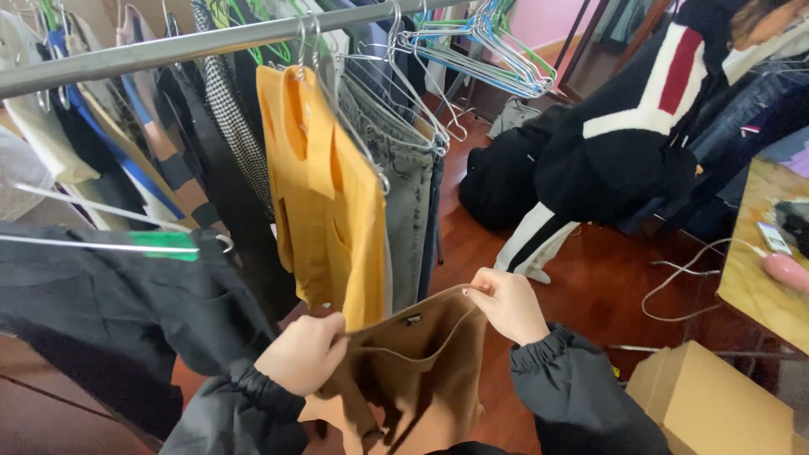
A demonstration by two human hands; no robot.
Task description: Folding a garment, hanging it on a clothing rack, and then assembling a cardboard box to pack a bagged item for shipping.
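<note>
Two hands in dark elastic-cuffed sleeves hold a brown garment (421, 371) low in the near centre of the view. Left hand (302, 354) grips the garment's top edge at the left, fingers clenched on the fabric. Right hand (508, 303) pinches the same edge higher at the right, its grip closed on the cloth. Between them the top edge is pulled open, and a thin cord hangs in a loop across the opening. Whether anything lies inside the garment cannot be told.

Just beyond the hands, a metal rail (168, 46) crosses the upper left. On wire hangers it carries a yellow top (324, 202), grey jeans (404, 177) just to its right, and dark and checked clothes to its left. Empty hangers (480, 42), blue, green and silver, bunch further right on the rail. A black garment (109, 303) on a hanger with a green tag fills the near left.

Far right, a black, white and red garment (640, 126) hangs over a red-brown wooden floor (598, 286). A black bag (497, 181) rests on the floor behind. Near right stands a cardboard box (708, 400), its flaps closed, contents unseen. A worktop (758, 278) at the right edge holds a pink object (785, 271) with a white cable trailing to the floor.
</note>
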